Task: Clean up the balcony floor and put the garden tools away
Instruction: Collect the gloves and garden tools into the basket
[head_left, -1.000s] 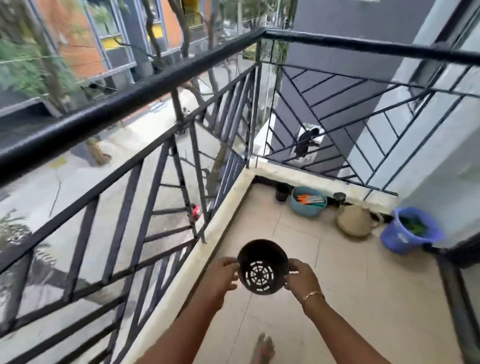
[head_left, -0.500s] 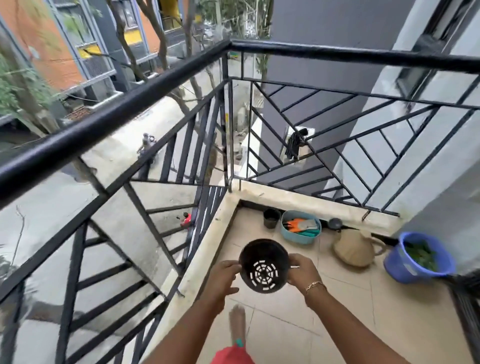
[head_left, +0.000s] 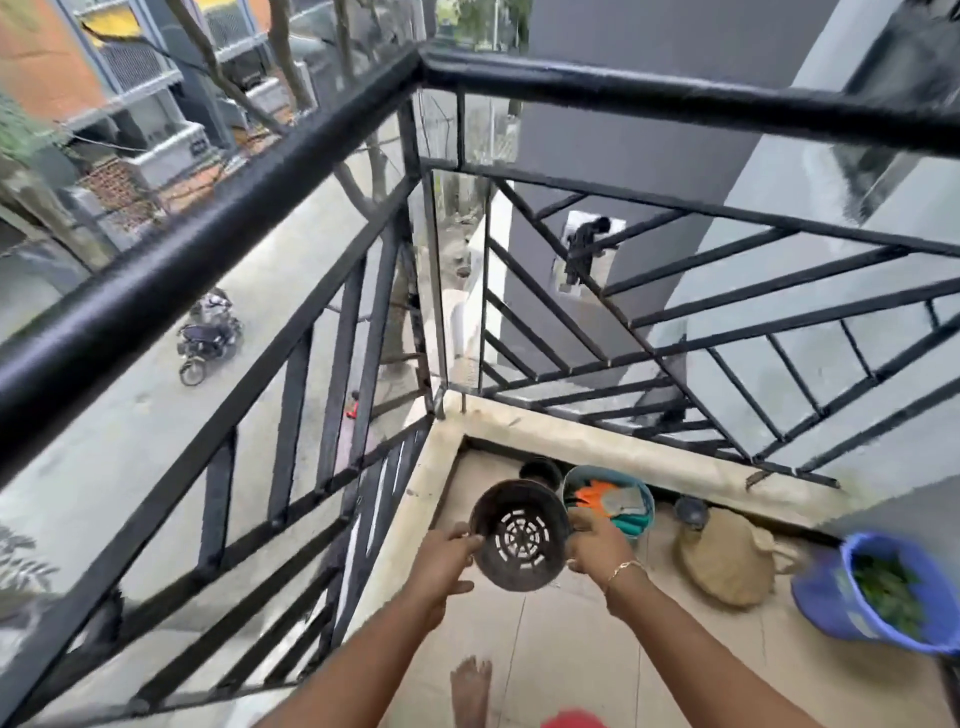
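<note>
Black plastic, dulled by a dusty brown film, makes up the pot (head_left: 519, 535) you hold up in front of you, above the balcony floor (head_left: 571, 654) and close to the corner of the black metal railing (head_left: 208, 244). It is round and tilted towards you, so you seem to look into it. Its flat base is pierced with pale slots set in rings round a small hub, like a wheel, and light shows through them. The rim is thin and the wall looks scuffed.

Your left hand (head_left: 447, 564) grips the pot's left side with its fingers (head_left: 462, 539) curled against the rim. Your right hand (head_left: 597, 543), with a thin gold bracelet (head_left: 623, 566) at the wrist, clasps the right side in the same way. The pot hangs between the two and touches nothing else.

Beyond it, on the floor against the low ledge, a smaller black pot (head_left: 540, 467) stands in the corner. Just beside that sits a teal basin (head_left: 647, 501) holding orange and grey gloves. Further right a tan woven bag (head_left: 727, 561) slumps on the tiles, with a small dark round thing (head_left: 691, 509) behind it, too blurred to name. A blue bucket (head_left: 831, 603) with green leaves inside stands near the right edge. Your bare foot (head_left: 470, 691) rests on the tiles below the pot.
</note>
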